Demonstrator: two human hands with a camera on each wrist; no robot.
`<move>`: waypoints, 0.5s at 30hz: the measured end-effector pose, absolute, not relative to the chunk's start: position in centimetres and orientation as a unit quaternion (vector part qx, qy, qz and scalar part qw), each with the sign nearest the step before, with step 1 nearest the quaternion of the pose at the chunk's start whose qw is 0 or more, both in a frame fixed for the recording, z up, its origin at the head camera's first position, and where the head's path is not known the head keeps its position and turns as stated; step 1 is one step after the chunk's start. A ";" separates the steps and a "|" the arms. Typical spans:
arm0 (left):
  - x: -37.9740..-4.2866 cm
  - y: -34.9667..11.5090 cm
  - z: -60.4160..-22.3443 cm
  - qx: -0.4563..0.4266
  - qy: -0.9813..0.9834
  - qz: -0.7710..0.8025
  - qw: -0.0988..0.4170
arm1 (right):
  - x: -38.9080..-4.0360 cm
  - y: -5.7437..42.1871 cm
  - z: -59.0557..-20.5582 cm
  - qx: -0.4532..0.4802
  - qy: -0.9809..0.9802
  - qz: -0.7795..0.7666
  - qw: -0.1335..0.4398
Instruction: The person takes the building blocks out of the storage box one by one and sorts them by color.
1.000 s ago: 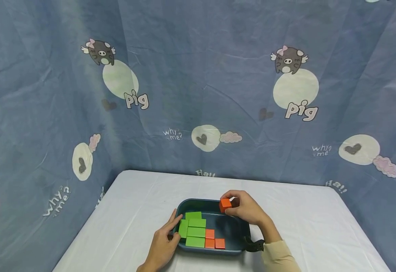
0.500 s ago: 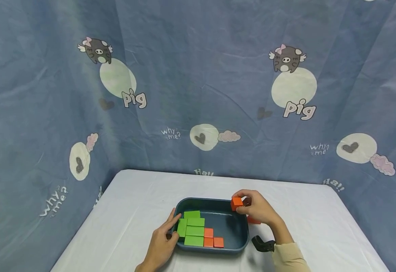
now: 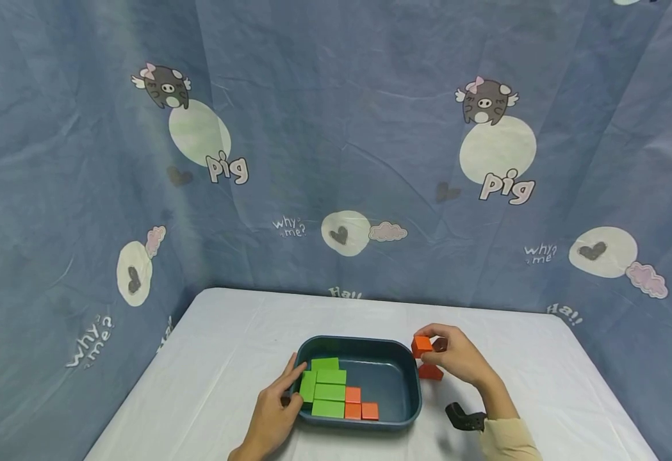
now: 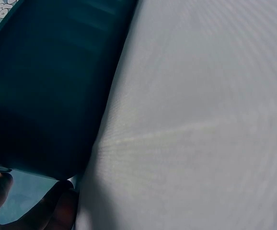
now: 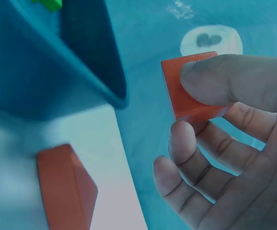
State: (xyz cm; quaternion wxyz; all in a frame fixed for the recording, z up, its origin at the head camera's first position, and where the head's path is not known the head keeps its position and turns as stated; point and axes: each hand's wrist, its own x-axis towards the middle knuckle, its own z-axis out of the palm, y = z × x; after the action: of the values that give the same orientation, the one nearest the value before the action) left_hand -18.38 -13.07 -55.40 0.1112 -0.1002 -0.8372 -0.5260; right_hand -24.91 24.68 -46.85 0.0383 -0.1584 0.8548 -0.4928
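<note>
Beside the left end of the dark blue tray, my left hand touches the rim with its thumb and fairly straight fingers. The left wrist view shows those fingertips against the tray's outer end. Inside the tray, several green blocks lie packed at the left, with orange blocks along their right side. My right hand pinches an orange cube between thumb and fingers, just right of the tray's far corner. Beneath it, a second orange block with slanted edges rests on the cloth outside the tray.
White cloth covers the table. A blue printed curtain hangs behind and to the left. On the right wrist sits a black strapped device, above the cloth.
My right hand has carried the orange cube rightward, from over the tray to outside its right end. The second orange block has come into view. My left hand stays at the rim.
</note>
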 end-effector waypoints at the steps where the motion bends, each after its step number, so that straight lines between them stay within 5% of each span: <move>1: -18.4 -13.1 -55.4 -0.100 -0.838 -0.526 0.110 | -24.8 25.0 -46.9 -0.158 0.857 -0.490 0.035; 15: -18.3 -12.9 -55.1 -0.092 -0.844 -0.516 0.111 | -23.8 28.5 -48.3 -0.117 0.864 -0.489 0.024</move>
State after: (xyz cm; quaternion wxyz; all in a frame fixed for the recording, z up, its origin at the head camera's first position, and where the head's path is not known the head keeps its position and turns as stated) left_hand -18.27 -12.87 -55.14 0.1108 -0.0921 -0.8444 -0.5159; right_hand -23.85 28.48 -48.32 0.0242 -0.1167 0.8640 -0.4893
